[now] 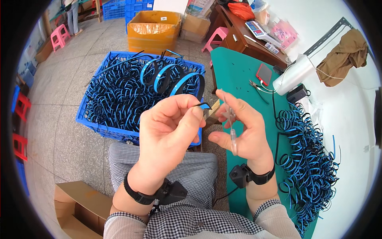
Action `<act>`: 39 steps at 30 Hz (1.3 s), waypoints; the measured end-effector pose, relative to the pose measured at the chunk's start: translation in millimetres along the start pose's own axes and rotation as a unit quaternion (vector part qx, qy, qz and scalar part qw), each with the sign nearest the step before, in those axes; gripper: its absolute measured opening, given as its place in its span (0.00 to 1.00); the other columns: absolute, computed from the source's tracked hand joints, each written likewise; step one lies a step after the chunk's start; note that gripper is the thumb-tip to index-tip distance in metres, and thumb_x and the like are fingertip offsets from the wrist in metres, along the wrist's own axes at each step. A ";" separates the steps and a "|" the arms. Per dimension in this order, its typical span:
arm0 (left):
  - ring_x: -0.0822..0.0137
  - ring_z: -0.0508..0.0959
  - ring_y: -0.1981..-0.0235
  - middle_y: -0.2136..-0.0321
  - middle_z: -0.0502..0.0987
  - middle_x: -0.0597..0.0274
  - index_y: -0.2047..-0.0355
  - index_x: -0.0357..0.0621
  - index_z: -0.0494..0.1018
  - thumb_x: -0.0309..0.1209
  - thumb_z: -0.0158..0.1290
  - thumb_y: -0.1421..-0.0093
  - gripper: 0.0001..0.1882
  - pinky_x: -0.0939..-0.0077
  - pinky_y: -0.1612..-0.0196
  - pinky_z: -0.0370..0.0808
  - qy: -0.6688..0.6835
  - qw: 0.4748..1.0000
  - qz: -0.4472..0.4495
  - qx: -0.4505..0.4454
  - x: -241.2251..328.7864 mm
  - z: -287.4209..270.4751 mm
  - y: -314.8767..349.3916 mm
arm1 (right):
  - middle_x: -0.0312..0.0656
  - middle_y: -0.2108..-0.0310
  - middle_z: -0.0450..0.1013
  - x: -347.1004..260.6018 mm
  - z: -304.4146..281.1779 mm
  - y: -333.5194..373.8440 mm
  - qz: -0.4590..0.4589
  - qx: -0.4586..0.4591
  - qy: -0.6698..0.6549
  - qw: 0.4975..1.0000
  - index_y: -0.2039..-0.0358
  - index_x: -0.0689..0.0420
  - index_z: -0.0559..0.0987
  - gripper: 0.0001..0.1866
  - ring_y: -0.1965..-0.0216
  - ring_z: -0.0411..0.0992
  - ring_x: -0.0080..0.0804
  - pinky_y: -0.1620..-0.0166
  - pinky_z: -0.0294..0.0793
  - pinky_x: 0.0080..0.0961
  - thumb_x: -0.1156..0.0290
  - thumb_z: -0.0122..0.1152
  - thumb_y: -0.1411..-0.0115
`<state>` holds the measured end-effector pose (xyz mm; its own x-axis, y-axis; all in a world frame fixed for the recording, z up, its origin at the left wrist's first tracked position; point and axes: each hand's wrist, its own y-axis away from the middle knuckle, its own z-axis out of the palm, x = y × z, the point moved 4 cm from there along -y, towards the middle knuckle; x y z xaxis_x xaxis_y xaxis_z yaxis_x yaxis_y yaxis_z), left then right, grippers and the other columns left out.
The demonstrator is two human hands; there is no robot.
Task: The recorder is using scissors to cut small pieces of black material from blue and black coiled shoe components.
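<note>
Coils [113, 93] fill crate [115, 132] beside table [234, 68].

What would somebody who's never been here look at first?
Probably the blue crate in front of the person, full of curly black-and-blue strips. A big shiny curl loops above it, just beyond the left hand, which pinches a strip end. Then perhaps the other tangled heap, on the green table at the right.
</note>
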<state>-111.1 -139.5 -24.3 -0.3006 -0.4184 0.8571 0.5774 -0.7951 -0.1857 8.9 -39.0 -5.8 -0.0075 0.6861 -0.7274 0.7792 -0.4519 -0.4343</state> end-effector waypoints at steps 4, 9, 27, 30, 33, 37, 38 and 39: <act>0.83 0.69 0.81 0.79 0.73 0.66 0.69 0.34 0.71 0.21 0.48 0.45 0.05 0.90 0.79 0.66 -0.002 1.000 0.013 -0.004 5.4 -1.6 0.7 | 0.36 0.72 0.70 -7.0 6.2 -2.5 0.001 -0.038 0.092 0.995 0.50 0.52 0.69 0.39 0.74 0.68 0.23 0.73 0.69 0.17 0.68 0.73 0.69; 0.82 0.71 0.79 0.77 0.73 0.65 0.68 0.33 0.71 0.20 0.48 0.47 0.05 0.91 0.79 0.67 -0.048 0.998 0.027 -0.014 3.1 1.2 2.5 | 0.38 0.72 0.70 -7.8 9.8 -4.0 -0.036 -0.040 0.112 0.992 0.52 0.53 0.70 0.38 0.77 0.68 0.23 0.75 0.70 0.17 0.67 0.73 0.69; 0.84 0.71 0.83 0.81 0.73 0.65 0.72 0.33 0.70 0.19 0.50 0.51 0.05 0.90 0.82 0.67 -0.163 0.983 0.084 -0.026 -6.0 -2.0 0.2 | 0.36 0.78 0.72 -0.5 0.6 -2.0 -0.030 -0.044 0.136 0.989 0.63 0.53 0.77 0.31 0.82 0.66 0.24 0.78 0.68 0.18 0.61 0.75 0.73; 0.84 0.71 0.83 0.82 0.73 0.66 0.72 0.32 0.70 0.19 0.51 0.51 0.05 0.90 0.82 0.67 -0.160 0.985 0.049 -0.034 -4.7 -0.1 -0.7 | 0.37 0.79 0.72 0.8 -1.7 -1.9 -0.040 -0.049 0.144 0.988 0.64 0.53 0.77 0.28 0.83 0.66 0.24 0.79 0.67 0.18 0.63 0.74 0.71; 0.84 0.70 0.83 0.82 0.73 0.67 0.71 0.32 0.70 0.20 0.50 0.49 0.04 0.90 0.81 0.67 -0.166 0.985 0.040 -0.040 -6.0 -2.7 -0.8 | 0.36 0.80 0.72 3.3 0.2 -2.2 -0.048 -0.062 0.134 0.988 0.65 0.54 0.77 0.26 0.82 0.66 0.23 0.79 0.66 0.18 0.66 0.73 0.70; 0.83 0.70 0.83 0.80 0.73 0.67 0.70 0.34 0.71 0.22 0.49 0.46 0.04 0.90 0.80 0.68 -0.133 0.990 -0.029 -0.036 0.3 -1.0 -3.3 | 0.34 0.78 0.72 11.6 1.9 -0.2 0.096 -0.094 -0.045 0.990 0.60 0.56 0.74 0.26 0.79 0.67 0.16 0.75 0.67 0.16 0.72 0.72 0.64; 0.81 0.71 0.82 0.79 0.73 0.66 0.68 0.35 0.71 0.23 0.49 0.44 0.05 0.89 0.79 0.68 -0.141 0.988 -0.045 -0.044 1.3 -0.5 -2.9 | 0.34 0.78 0.72 11.5 1.4 1.0 0.096 -0.092 -0.045 0.990 0.60 0.56 0.74 0.26 0.79 0.67 0.16 0.75 0.67 0.16 0.72 0.72 0.64; 0.81 0.71 0.82 0.79 0.73 0.66 0.68 0.35 0.71 0.23 0.49 0.44 0.05 0.89 0.79 0.68 -0.141 0.988 -0.044 -0.046 1.4 1.0 -2.4 | 0.35 0.77 0.72 10.7 -1.2 1.4 0.076 -0.047 -0.126 0.988 0.57 0.58 0.72 0.27 0.77 0.68 0.16 0.73 0.67 0.15 0.74 0.69 0.60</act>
<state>-112.1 -137.7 -22.2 -0.1154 -0.2163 0.9695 0.4832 -0.8650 -0.1355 10.6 -31.6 -13.6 -0.0326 0.4451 -0.8949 0.8380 -0.4757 -0.2672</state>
